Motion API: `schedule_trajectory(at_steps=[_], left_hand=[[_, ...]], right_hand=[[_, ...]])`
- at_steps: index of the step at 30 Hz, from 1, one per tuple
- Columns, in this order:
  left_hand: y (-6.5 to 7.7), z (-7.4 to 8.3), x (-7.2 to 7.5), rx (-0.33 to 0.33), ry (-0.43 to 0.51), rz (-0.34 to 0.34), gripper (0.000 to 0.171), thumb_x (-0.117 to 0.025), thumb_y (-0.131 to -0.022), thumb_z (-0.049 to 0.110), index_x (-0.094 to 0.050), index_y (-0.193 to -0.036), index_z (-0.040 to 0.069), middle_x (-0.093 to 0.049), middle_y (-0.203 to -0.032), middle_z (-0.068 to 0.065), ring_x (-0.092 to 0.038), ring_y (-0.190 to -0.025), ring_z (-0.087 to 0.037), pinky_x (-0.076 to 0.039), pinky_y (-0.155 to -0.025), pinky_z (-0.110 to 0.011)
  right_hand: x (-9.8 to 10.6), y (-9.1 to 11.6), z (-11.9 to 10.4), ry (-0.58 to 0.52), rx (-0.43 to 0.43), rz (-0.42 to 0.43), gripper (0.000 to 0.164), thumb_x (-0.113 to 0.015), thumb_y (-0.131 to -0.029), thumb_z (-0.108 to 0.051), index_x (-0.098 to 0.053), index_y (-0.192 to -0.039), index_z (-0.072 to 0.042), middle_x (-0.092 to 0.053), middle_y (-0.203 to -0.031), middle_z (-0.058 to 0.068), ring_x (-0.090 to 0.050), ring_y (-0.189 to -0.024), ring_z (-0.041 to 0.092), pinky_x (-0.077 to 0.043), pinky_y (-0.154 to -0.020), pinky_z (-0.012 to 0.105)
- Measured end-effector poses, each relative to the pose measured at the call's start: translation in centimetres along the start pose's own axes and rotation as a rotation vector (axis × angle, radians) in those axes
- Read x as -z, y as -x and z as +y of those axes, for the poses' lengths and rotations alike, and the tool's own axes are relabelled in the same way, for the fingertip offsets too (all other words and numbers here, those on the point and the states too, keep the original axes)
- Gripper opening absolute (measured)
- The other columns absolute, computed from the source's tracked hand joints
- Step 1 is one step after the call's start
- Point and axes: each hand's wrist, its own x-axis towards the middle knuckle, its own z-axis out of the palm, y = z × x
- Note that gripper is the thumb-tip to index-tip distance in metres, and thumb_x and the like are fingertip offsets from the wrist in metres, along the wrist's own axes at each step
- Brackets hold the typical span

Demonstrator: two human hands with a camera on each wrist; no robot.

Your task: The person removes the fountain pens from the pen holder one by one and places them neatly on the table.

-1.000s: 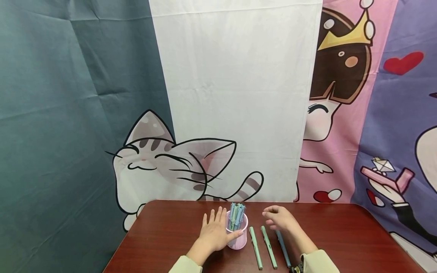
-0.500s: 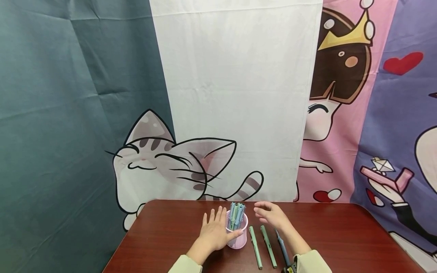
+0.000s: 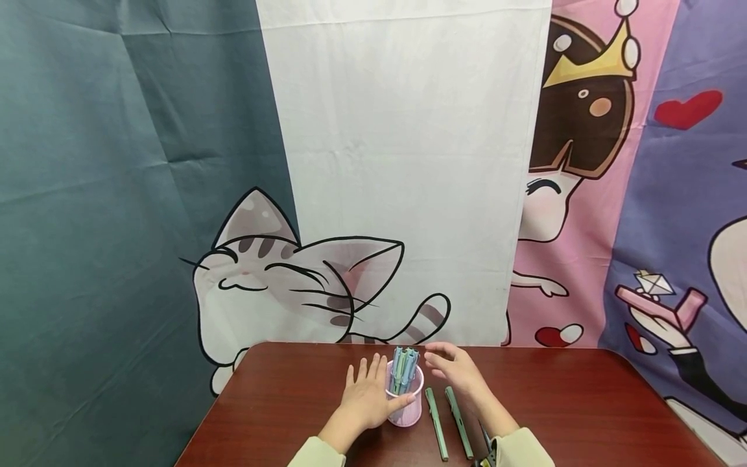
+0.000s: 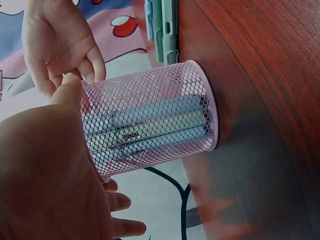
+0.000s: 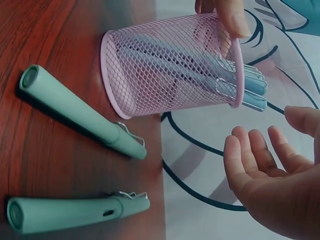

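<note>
A pink mesh pen holder (image 3: 405, 415) stands upright on the table, with several blue and green pens (image 3: 404, 371) in it. My left hand (image 3: 365, 403) is at its left side, fingers spread and straight, its thumb lying across the near rim. In the left wrist view, the thumb and fingers straddle the holder's mouth. Just right of the holder, my right hand (image 3: 458, 371) is raised with loosely bent fingers and nothing between them. Two green pens lie beside the holder, the nearer one (image 5: 82, 111) and the farther one (image 5: 77, 214).
A third, bluish pen (image 3: 485, 436) lies right of the green ones, mostly hidden under the right forearm. Behind the red-brown wooden table (image 3: 583, 395) hangs a cloth backdrop (image 3: 403, 143) with cartoon figures.
My right hand has moved left toward the pen holder, and its forearm now covers most of the bluish pen. The left hand, the holder and the green pens stay put.
</note>
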Motion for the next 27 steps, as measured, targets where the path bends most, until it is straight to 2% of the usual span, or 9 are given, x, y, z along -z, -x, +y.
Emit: schedule_trajectory(at_steps=[4, 15, 21, 27], left_hand=[[0.0, 0.0, 0.0, 0.003, 0.004, 0.000, 0.108, -0.048, -0.084, 0.084, -0.034, -0.157, 0.005, -0.033, -0.163, -0.016, -0.028, -0.149, -0.044, -0.015, -0.119, -0.065], [0.3, 0.1, 0.2, -0.005, 0.010, 0.005, 0.108, -0.049, -0.084, 0.083, -0.035, -0.156, 0.004, -0.035, -0.161, -0.017, -0.029, -0.149, -0.044, -0.017, -0.119, -0.065], [0.3, 0.0, 0.2, -0.007, -0.002, 0.004, 0.108, -0.049, -0.084, 0.083, -0.035, -0.156, 0.003, -0.035, -0.161, -0.017, -0.029, -0.149, -0.044, -0.017, -0.118, -0.065], [0.2, 0.1, 0.2, -0.007, -0.003, 0.001, 0.108, -0.050, -0.085, 0.082, -0.034, -0.156, 0.003, -0.034, -0.162, -0.017, -0.028, -0.149, -0.044, -0.016, -0.119, -0.065]], right_hand=[[-0.5, -0.3, 0.3, 0.000, 0.009, 0.003, 0.036, -0.069, -0.096, -0.015, -0.063, -0.124, 0.008, -0.066, -0.122, 0.023, -0.070, -0.108, 0.034, -0.055, -0.094, 0.052], [-2.0, -0.5, 0.3, 0.060, 0.025, 0.047, 0.031, -0.074, -0.092, -0.011, -0.067, -0.118, 0.006, -0.069, -0.104, 0.012, -0.066, -0.092, 0.017, -0.060, -0.083, 0.042], [-2.4, -0.8, 0.6, 0.055, 0.020, 0.062, 0.028, -0.074, -0.090, -0.008, -0.069, -0.115, 0.005, -0.069, -0.100, 0.011, -0.064, -0.088, 0.015, -0.060, -0.082, 0.040], [-2.6, -1.0, 0.6, 0.050, 0.001, 0.051, 0.029, -0.074, -0.091, -0.010, -0.068, -0.116, 0.004, -0.069, -0.101, 0.011, -0.064, -0.091, 0.015, -0.059, -0.085, 0.040]])
